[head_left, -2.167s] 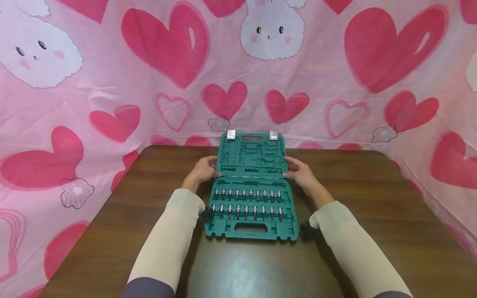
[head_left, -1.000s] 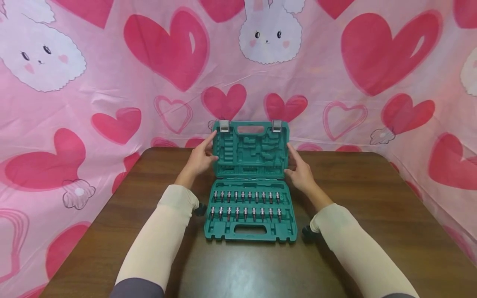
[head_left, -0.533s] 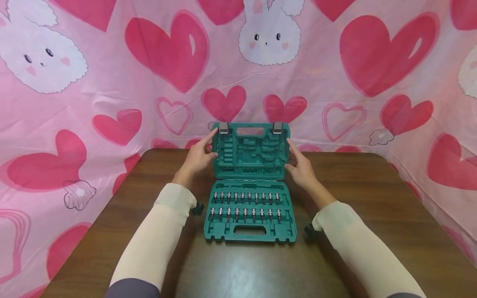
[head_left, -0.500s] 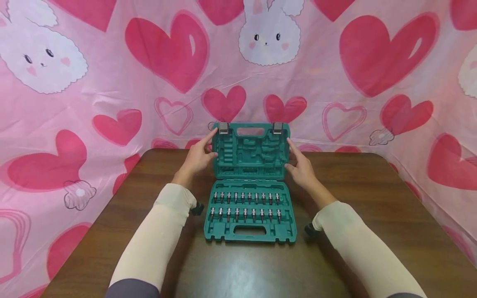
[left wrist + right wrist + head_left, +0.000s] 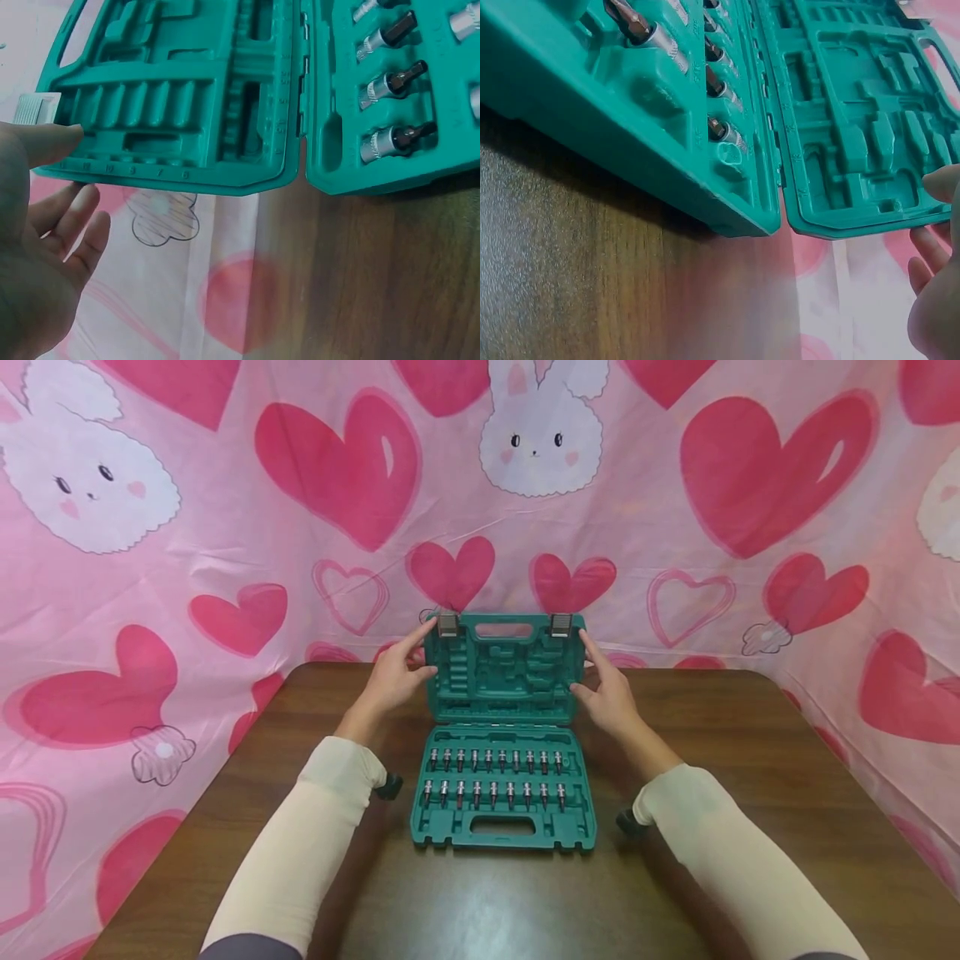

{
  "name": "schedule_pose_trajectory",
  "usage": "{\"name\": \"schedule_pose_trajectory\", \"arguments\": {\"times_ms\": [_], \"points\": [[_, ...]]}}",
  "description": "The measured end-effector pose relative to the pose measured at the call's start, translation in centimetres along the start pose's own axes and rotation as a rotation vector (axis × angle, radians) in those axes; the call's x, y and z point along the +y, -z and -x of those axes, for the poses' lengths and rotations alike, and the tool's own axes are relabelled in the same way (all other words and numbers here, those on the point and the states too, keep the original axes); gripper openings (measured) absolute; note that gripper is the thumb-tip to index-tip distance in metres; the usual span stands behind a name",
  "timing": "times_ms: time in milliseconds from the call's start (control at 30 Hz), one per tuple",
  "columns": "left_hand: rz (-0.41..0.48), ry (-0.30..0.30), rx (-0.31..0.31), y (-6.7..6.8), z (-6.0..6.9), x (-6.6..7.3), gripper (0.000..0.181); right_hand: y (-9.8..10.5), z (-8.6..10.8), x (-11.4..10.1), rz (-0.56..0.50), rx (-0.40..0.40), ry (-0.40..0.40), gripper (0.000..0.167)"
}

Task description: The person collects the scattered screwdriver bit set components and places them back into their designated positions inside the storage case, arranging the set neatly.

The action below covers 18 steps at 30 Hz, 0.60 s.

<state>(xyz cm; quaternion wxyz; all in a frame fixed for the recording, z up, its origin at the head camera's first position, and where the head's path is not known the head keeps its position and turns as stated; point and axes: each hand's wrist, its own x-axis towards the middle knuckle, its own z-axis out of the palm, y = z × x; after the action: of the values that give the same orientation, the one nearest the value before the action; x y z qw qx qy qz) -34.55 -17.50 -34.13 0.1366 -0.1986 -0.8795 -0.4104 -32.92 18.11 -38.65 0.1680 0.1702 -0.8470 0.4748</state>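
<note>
A green plastic tool case stands unfolded on the table, its base [image 5: 503, 833] flat and its lid [image 5: 502, 710] raised about upright on the hinge. Two rows of silver socket bits [image 5: 494, 792] sit in the base. My left hand [image 5: 390, 681] holds the lid's left edge; in the left wrist view its thumb [image 5: 56, 141] lies over the inner face and the other fingers are behind. At the right edge my right hand [image 5: 611, 697] grips likewise, thumb [image 5: 941, 182] inside and fingers beneath. The lid's moulded slots hold nothing. Two metal latches [image 5: 561, 625] hang at its top.
The brown wooden table [image 5: 480, 910] extends to both sides and in front of the case. Behind it hangs a pink cloth [image 5: 517, 518] with hearts and rabbits, close beyond the lid. Dark wrist devices [image 5: 389, 787] sit under both sleeves.
The lid has swung up from lying tilted back to about upright, then tipped a little toward me. Both hands have slid up along its side edges. The base and bits have stayed put.
</note>
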Motion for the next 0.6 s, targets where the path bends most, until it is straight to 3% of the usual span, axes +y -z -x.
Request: {"name": "schedule_pose_trajectory", "arguments": {"times_ms": [300,600], "points": [[0.077,-0.018,0.005,0.2,0.9,0.4,0.071,0.1,0.2,-0.9,0.028,0.026,0.049,0.089],[0.223,-0.075,0.036,0.4,2.9,1.2,0.063,0.2,1.4,-2.3,0.072,0.060,0.122,0.086]]}}
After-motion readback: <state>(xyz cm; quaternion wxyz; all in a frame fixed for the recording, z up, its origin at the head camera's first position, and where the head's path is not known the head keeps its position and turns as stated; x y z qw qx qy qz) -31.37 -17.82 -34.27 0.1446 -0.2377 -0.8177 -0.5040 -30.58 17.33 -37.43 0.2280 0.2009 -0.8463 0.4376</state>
